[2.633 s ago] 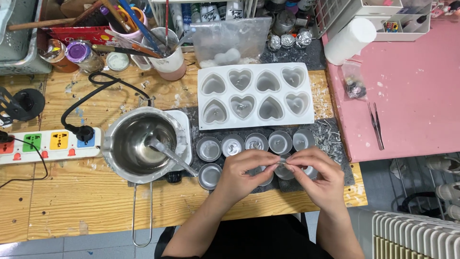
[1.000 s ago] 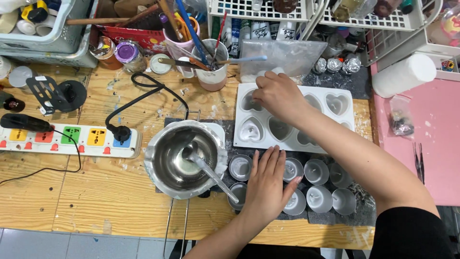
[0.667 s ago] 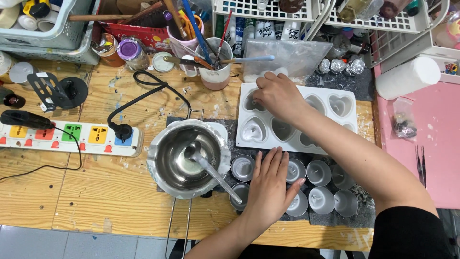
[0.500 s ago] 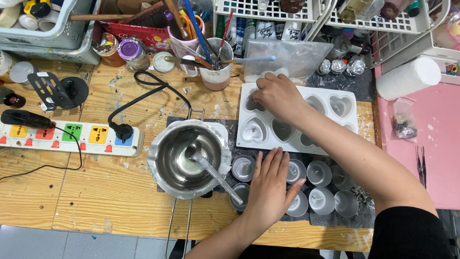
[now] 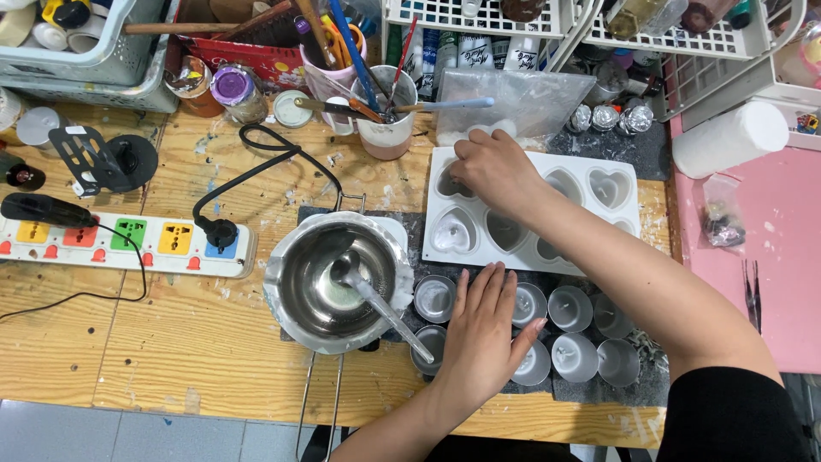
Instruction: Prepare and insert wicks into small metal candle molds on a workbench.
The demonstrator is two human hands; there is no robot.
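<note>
- The white silicone mould with heart-shaped cavities (image 5: 611, 192) lies flat on the wooden worktable (image 5: 171, 342), its long side running left to right, just behind a cluster of small round metal cups (image 5: 569, 308).
- Its hollows look pale and glossy; two rows of hearts show, several hidden under the forearm crossing it.
- The right hand (image 5: 494, 171) rests on the mould's upper left corner, fingers curled down into the cavity there; whether they pinch anything I cannot tell.
- The left hand (image 5: 483, 334) lies palm down, fingers spread and flat, over the small cups nearest the front, clasping nothing.
- Just left of that hand stands a round steel melting pot (image 5: 312, 295) with a metal spoon (image 5: 380, 304) leaning in it, the handle pointing toward the left wrist.
- The mould's far edge touches a clear plastic bag (image 5: 513, 103); its right edge stops short of the pink table surface (image 5: 770, 257).
- Bare wood lies open at the front left, below a white power strip with coloured sockets (image 5: 128, 244).
- The back edge is crowded with a mug of brushes (image 5: 385, 128), jars and white wire baskets (image 5: 479, 17).
</note>
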